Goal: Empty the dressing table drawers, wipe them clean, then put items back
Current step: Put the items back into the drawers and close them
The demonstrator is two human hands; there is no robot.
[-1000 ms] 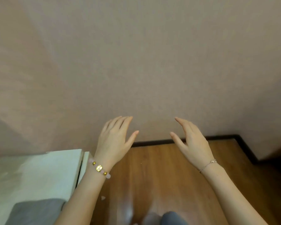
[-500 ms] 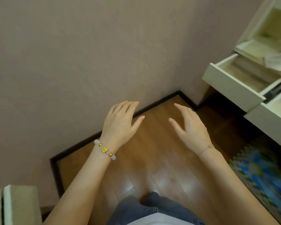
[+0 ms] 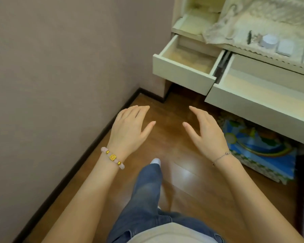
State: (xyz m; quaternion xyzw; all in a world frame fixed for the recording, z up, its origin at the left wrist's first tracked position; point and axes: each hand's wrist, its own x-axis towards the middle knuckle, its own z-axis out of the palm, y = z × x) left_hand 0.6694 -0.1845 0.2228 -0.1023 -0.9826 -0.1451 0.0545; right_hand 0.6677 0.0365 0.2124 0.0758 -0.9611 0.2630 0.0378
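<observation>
The cream dressing table stands at the upper right with two drawers pulled out. The small left drawer shows a bare bottom, and so does the wider right drawer. A lace cloth covers the tabletop, with a round white jar and a white square box on it. My left hand and my right hand hover over the wooden floor, below and left of the drawers, fingers spread, holding nothing.
A mauve wall with a dark skirting board runs along the left. A blue patterned foam mat lies under the right drawer. My leg in jeans steps forward over the wooden floor.
The view has swung right from the bare wall to the dressing table and its open drawers. Both hands stay raised and spread in front of me, holding nothing.
</observation>
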